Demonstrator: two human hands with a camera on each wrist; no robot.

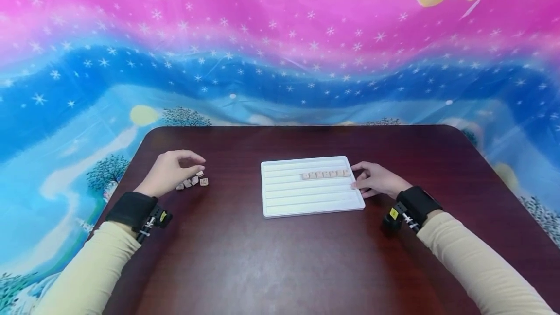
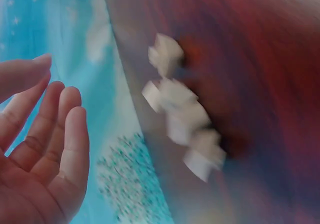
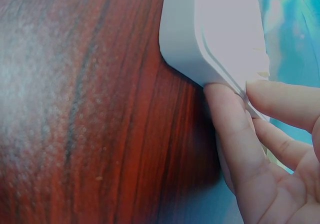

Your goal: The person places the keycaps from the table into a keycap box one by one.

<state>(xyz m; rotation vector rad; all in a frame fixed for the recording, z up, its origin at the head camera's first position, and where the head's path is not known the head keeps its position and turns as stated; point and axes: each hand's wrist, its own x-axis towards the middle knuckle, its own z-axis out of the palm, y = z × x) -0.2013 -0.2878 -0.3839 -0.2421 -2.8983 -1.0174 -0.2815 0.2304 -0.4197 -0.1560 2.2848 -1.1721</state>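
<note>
A white tray (image 1: 306, 203) with raised parallel ridges lies on the table. A row of small light wooden blocks (image 1: 325, 174) with faint marks sits along one of its upper grooves, toward the right end. My right hand (image 1: 378, 179) grips the tray's right edge, thumb on top and fingers against the side wall (image 3: 185, 54). At the left, my left hand (image 1: 168, 171) hovers over a loose group of similar blocks (image 1: 203, 182). In the left wrist view its fingers are loosely bent and apart from the blurred blocks (image 2: 187, 116); I see nothing held.
The dark reddish-brown wooden table (image 1: 271, 266) has rounded far corners. Behind it hangs a pink and blue patterned cloth (image 1: 280, 62). A black strap with a small camera device sits on the left wrist (image 1: 131, 210) and on the right wrist (image 1: 420, 205).
</note>
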